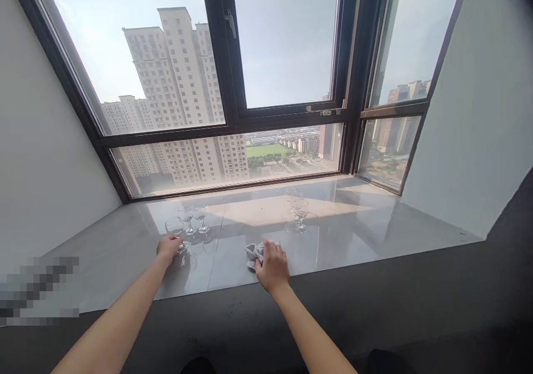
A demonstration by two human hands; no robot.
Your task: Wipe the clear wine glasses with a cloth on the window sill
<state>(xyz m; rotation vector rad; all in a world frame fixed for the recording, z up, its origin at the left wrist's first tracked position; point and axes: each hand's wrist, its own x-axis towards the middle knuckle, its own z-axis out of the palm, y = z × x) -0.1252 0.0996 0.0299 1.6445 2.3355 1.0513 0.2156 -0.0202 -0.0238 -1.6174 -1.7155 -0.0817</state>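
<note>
My left hand [167, 248] is closed around the stem and foot of a clear wine glass [174, 227] that stands on the glossy grey window sill [353, 235]. Two more glasses [195, 218] stand just behind it. My right hand [272, 263] rests on a crumpled grey cloth [252, 253] near the sill's front edge, fingers curled over it. Further back and to the right of that hand, a small group of wine glasses [297, 208] stands close together.
A large dark-framed window [233, 118] runs along the back of the sill, with tall buildings outside. White walls close the sill in on the left [37, 157] and right [483, 118]. A dark ledge [375, 318] lies below the sill's front edge.
</note>
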